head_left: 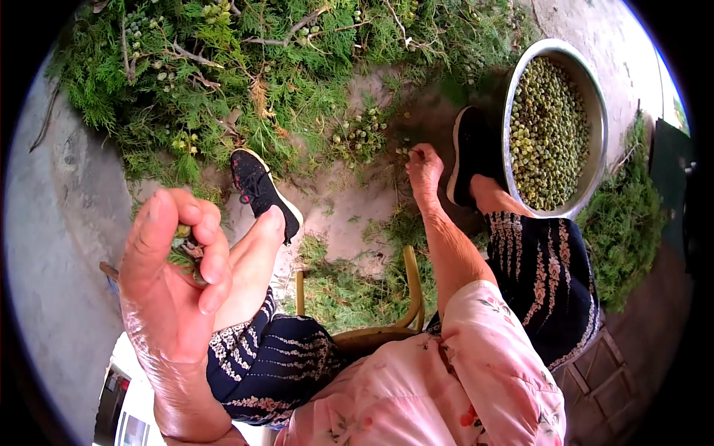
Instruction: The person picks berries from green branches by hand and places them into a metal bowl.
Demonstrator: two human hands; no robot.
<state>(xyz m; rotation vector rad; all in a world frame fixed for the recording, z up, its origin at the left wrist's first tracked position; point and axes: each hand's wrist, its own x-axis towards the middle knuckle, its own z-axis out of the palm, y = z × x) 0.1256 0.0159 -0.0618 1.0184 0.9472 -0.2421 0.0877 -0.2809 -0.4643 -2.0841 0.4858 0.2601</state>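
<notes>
My left hand (175, 275) is raised at the left, close to the camera, with its fingers curled around several small green seed cones (183, 239). Part of what it holds is hidden behind the fingers. Lower down, between my shoes, my right hand (425, 172) is just above the ground with its fingertips pressed together. Small green bits (404, 149) show beside those fingertips; whether anything is pinched in them is hidden. A loose cluster of green cones (362, 135) lies on the ground to the left of my right hand.
A large metal basin (599, 141) full of green cones stands at the right, beside my right leg. Cut evergreen branches (290, 67) are heaped across the far side. More greenery (625, 223) lies right of the basin. Black shoes (256, 182) are on my feet; a chair (410, 290) is under me.
</notes>
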